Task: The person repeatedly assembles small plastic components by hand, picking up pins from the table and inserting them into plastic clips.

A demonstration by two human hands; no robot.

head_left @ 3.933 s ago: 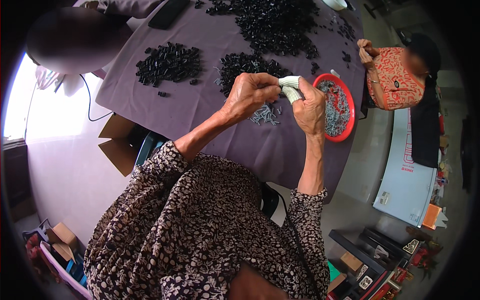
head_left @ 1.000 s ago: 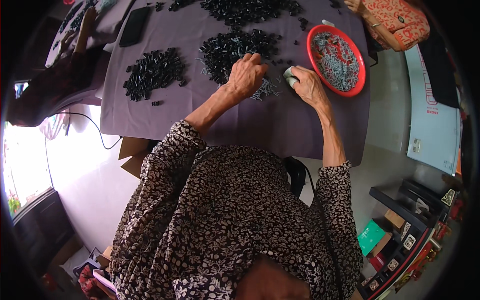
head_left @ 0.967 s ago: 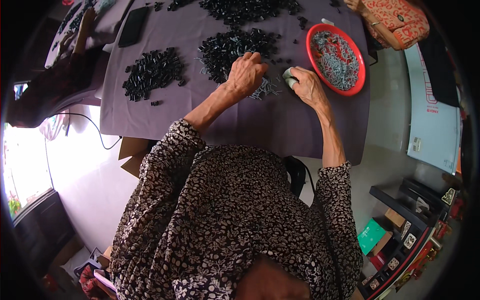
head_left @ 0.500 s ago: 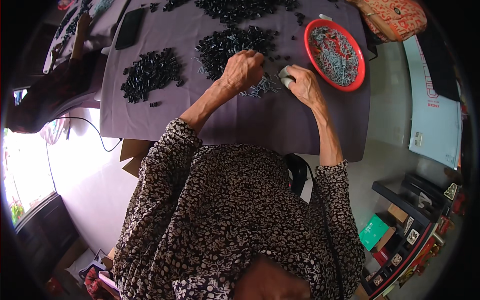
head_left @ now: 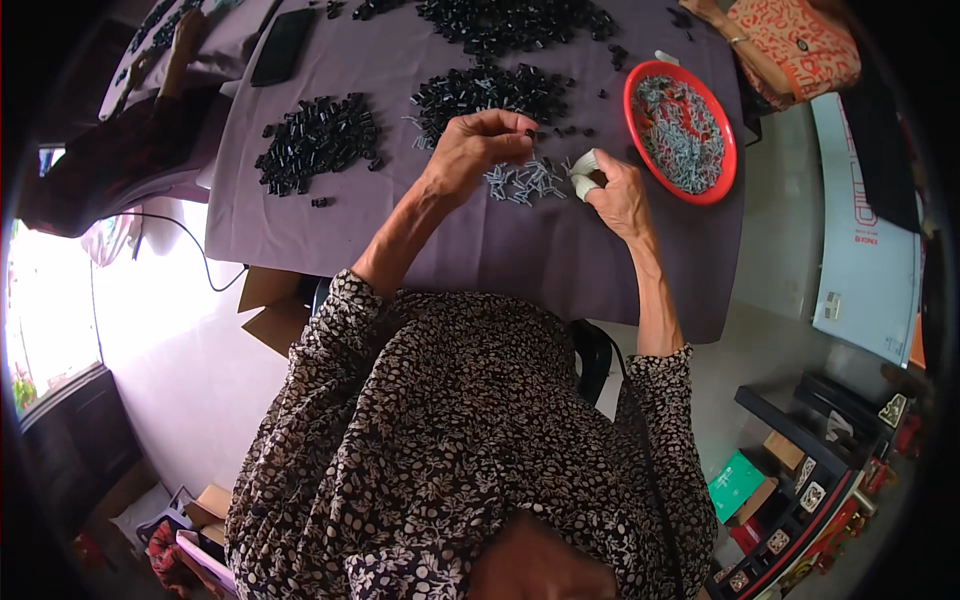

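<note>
STEP: we seemingly pick parts | LEFT: our left hand [head_left: 468,152] grip pinches a black piece [head_left: 531,133] | RIGHT: right hand [head_left: 621,198] grip, cannot tell | NEXT: likely needs alignment

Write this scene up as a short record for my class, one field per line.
Left hand: pinches a small black plastic piece
Right hand: ribbed white fabric coverings on thumb and forefinger; anything held is too small to tell
Black heaps: several, on a purple cloth
Slim grey pins: some loose between the hands, more in a shallow red plastic dish
Dish: right of the right hand
</note>
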